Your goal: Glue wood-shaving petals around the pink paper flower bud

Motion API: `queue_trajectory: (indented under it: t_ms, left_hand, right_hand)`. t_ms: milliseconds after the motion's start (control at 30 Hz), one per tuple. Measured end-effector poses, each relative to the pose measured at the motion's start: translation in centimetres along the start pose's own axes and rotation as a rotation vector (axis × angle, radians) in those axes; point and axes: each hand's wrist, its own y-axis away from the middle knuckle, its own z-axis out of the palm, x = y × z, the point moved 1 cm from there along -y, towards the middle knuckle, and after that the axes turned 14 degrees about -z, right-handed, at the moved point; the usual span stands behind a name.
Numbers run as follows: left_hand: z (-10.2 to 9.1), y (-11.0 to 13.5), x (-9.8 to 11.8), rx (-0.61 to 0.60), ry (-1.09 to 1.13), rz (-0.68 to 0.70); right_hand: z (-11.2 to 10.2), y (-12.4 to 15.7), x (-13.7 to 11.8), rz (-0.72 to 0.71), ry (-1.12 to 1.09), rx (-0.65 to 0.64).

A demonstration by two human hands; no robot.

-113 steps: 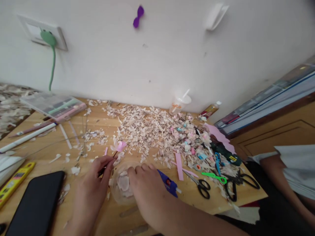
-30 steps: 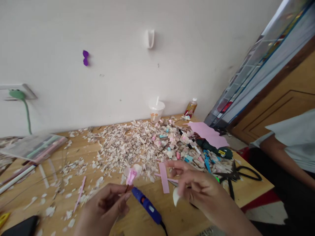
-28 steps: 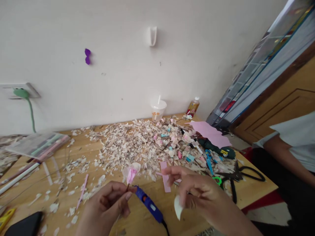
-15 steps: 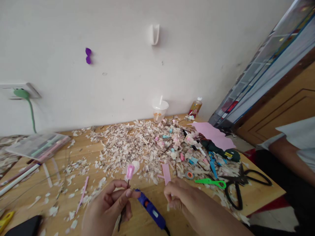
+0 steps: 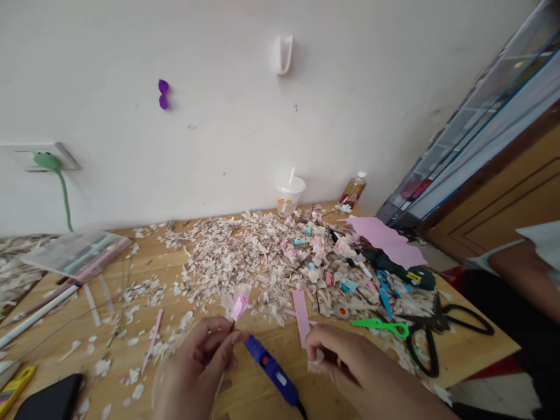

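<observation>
Where the wooden table (image 5: pixel 157 262) meets the white wall (image 5: pixel 219 134), a lidded cup (image 5: pixel 286 201) and a bottle (image 5: pixel 353 189) are set side by side. Much of the tabletop is covered by a heap of pale scraps (image 5: pixel 236 245), mixed at the right with small blossoms and blue bits. A pink sheet (image 5: pixel 389 242), green scissors (image 5: pixel 376 324) and black-handled scissors (image 5: pixel 437 315) are seen right; a flat pen case (image 5: pixel 83 254) and a dark phone (image 5: pixel 50 399) left. On the wall, a purple bow shape (image 5: pixel 163 94) and a white holder (image 5: pixel 284 56) are mounted. Another person's arm (image 5: pixel 520 274) is partly seen at the right edge.

A pink-centred flower (image 5: pixel 240 306) is held by its dark stem (image 5: pixel 232 325), pinched between thumb and fingers of the left hand (image 5: pixel 201 361); the bloom is raised just above the fingertips, tilted. By the right hand (image 5: pixel 350 361), fingers curled in, a pale petal piece (image 5: pixel 315 363) is gripped at the fingertips, right of the flower and apart from it. Between the hands, a blue corded tool (image 5: pixel 272 371) is placed, its tip just beside the left fingertips; contact cannot be told.
</observation>
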Motion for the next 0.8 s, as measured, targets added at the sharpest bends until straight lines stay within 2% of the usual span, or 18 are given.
queue_trajectory:
  t_ms: [167,233,333,433,533,600,667,800]
  left_hand:
    - [-0.6,-0.1,-0.6,0.069,-0.057,0.046]
    - [-0.8,-0.1,-0.8,0.090,-0.068,0.054]
    - [-0.6,0.1,-0.8,0.092,-0.070,0.070]
    - [0.0,0.4,-0.2,0.011,-0.040,0.053]
    - [0.5,0.8,0.4,-0.068,-0.004,0.034]
    - [0.7,1.0,0.7,-0.090,0.002,0.032]
    - [0.7,1.2,0.9,-0.103,-0.006,0.025]
    - [0.9,1.8,1.0,-0.089,0.004,0.014]
  right_hand:
    - [-0.2,-0.4,0.3,0.097,-0.313,0.137]
    - [-0.2,-0.5,0.5,0.077,-0.442,0.184]
    - [-0.1,-0.7,0.7,0.019,-0.551,0.181]
    - [0.2,-0.8,0.6,-0.006,-0.484,0.213]
    - [0.6,-0.8,-0.2,-0.019,-0.350,0.382]
    - [0.9,-0.7,-1.1,-0.056,-0.291,0.447]
    - [1.2,-0.7,-2.0,-0.155,-0.237,0.439]
    - [1.6,-0.9,-3.9,-0.465,-0.071,0.445]
